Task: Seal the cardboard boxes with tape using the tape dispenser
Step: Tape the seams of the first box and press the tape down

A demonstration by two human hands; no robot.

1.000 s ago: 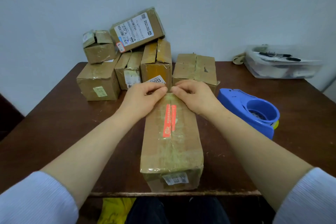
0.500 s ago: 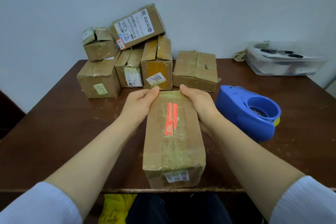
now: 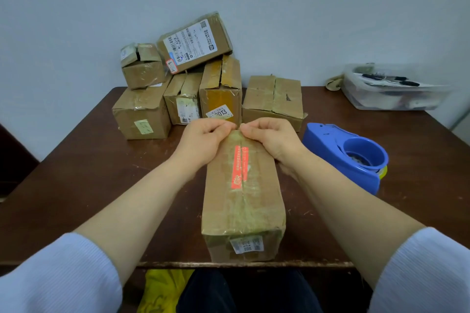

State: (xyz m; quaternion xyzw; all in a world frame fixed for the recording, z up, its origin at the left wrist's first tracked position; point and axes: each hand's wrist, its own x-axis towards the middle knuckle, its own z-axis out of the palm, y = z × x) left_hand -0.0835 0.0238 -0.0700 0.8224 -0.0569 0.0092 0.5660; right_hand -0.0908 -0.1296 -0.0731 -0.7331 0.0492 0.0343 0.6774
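A long cardboard box with a red tape strip lies lengthwise on the brown table, its near end at the front edge. My left hand and my right hand rest on the box's far end, fingers curled, fingertips almost touching at the far top edge. Whether they pinch tape there I cannot tell. The blue tape dispenser stands on the table just right of the box, untouched.
A pile of several taped cardboard boxes stands at the back against the wall. A clear plastic tub with dark items sits at the back right. Something yellow lies below the table's front edge.
Both hands moved from gripping the sides of the box's far end back onto its top, fingertips meeting at the middle of the far edge. The box stays in place.
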